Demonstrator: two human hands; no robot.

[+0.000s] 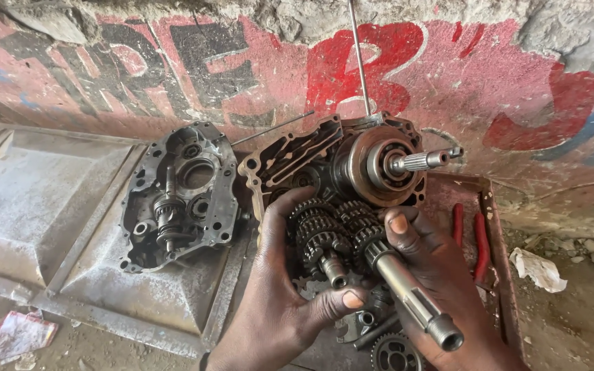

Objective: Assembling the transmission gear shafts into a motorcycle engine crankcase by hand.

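Observation:
My left hand [276, 302] and my right hand [441, 275] together grip a pair of greasy gear shafts [331, 237] with several toothed gears meshed side by side. The longer shaft's smooth steel end [417, 299] juts toward me across my right palm, and my right thumb presses on its gears. My left thumb lies under the shorter shaft's end [335, 275]. The gears sit against an open engine crankcase half [297, 154], whose round crankshaft [386, 165] with a splined stub points right.
A second crankcase half [180, 196] with a small shaft in it lies to the left on a dented metal panel [42, 199]. Red-handled pliers [479, 240] rest in a rusty tray [493, 227]. A painted wall is behind; a loose gear [394, 354] lies below.

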